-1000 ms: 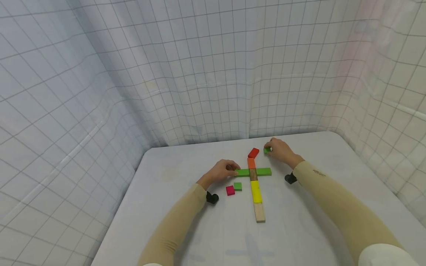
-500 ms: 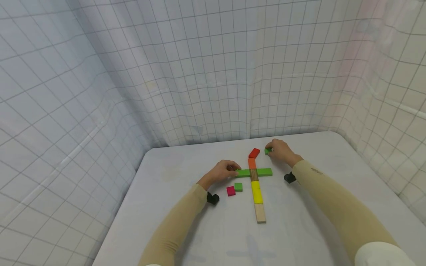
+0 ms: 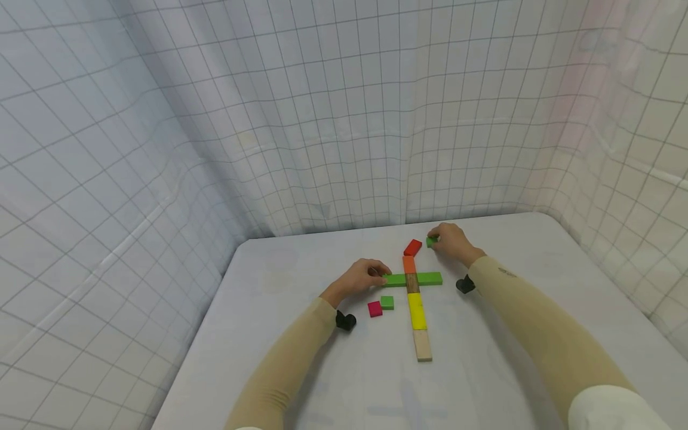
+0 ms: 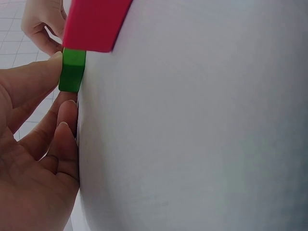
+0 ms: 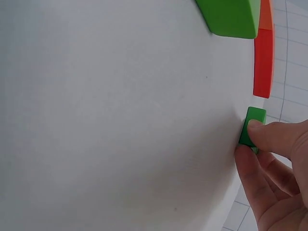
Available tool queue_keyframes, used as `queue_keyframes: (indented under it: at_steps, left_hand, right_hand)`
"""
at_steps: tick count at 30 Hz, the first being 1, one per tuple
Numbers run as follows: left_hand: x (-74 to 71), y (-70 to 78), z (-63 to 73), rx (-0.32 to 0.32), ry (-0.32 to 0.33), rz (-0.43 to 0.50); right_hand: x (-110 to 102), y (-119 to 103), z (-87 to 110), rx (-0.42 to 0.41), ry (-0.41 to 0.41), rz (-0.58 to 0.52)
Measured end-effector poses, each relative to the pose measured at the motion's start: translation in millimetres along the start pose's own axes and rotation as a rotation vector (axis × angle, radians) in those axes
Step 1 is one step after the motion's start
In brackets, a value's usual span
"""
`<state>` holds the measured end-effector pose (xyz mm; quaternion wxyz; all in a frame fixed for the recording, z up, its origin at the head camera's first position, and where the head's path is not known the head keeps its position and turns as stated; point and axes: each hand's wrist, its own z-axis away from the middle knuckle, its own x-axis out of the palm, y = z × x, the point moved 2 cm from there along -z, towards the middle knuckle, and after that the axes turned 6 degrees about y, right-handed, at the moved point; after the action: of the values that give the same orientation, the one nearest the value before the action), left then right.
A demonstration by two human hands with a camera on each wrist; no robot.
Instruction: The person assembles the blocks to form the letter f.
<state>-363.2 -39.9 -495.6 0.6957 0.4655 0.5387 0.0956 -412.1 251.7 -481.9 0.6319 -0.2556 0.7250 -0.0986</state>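
Our left hand (image 3: pixel 362 276) pinches the left end of a green bar (image 3: pixel 396 280), seemingly to steady it, while our right hand (image 3: pixel 452 240) clamps a small green block (image 5: pixel 258 115) in its fingertips at the worktop's (image 3: pixel 258 286) far side. The slanted red block (image 3: pixel 412 247) lies between it and the orange block (image 3: pixel 409 264); a crimson square (image 3: pixel 375 309) and a green square (image 3: pixel 387 303) sit nearer, leftward.

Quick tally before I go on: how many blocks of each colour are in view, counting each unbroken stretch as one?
Green: 4 (left green bar, right green bar, loose green square, small green block in the right hand)
Orange block: 1
Red block: 1
Crimson square: 1
Brown block: 1
Yellow bar: 1
Pale wooden bar: 1
Total: 10
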Motion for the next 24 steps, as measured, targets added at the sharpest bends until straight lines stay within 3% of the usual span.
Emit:
queue_keyframes:
  at_steps: [24]
  left_hand:
    - [0.2, -4.7, -1.9, 0.001, -0.011, 0.023]
  right_hand:
    - [8.1, -4.5, -9.8, -0.022, 0.015, 0.0]
